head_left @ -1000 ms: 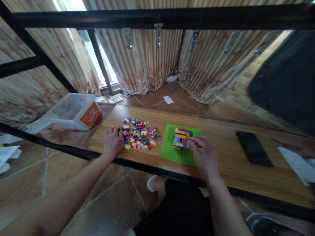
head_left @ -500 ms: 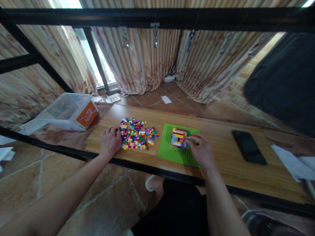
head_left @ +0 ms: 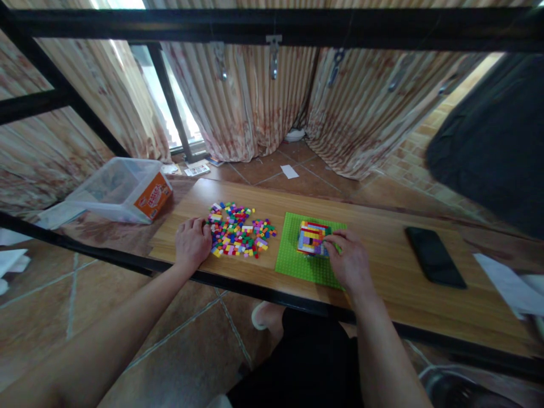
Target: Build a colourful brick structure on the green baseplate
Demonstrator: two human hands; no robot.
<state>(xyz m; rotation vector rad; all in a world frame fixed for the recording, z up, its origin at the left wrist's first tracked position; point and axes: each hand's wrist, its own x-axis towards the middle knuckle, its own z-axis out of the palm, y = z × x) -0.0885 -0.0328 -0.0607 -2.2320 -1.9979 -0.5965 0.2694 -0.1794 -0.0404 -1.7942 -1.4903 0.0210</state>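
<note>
A pile of small multicoloured bricks [head_left: 240,231] lies on the wooden table [head_left: 382,260]. My left hand [head_left: 192,242] rests beside the pile's left edge, fingers curled loosely, touching the nearest bricks. To the right lies a green baseplate [head_left: 297,262] with a many-coloured brick structure [head_left: 311,237] built on it. My right hand [head_left: 347,259] is at the structure's right side, fingers pinched against it; what the fingertips hold is hidden.
A clear plastic box with an orange label [head_left: 127,190] stands at the table's left end. A black phone [head_left: 434,256] lies to the right, white paper [head_left: 508,283] beyond it. A black metal frame [head_left: 272,28] crosses overhead; curtains hang behind.
Both hands stay almost where they were. The right hand's fingers have shifted slightly against the structure's right side. The camera view has drifted a little.
</note>
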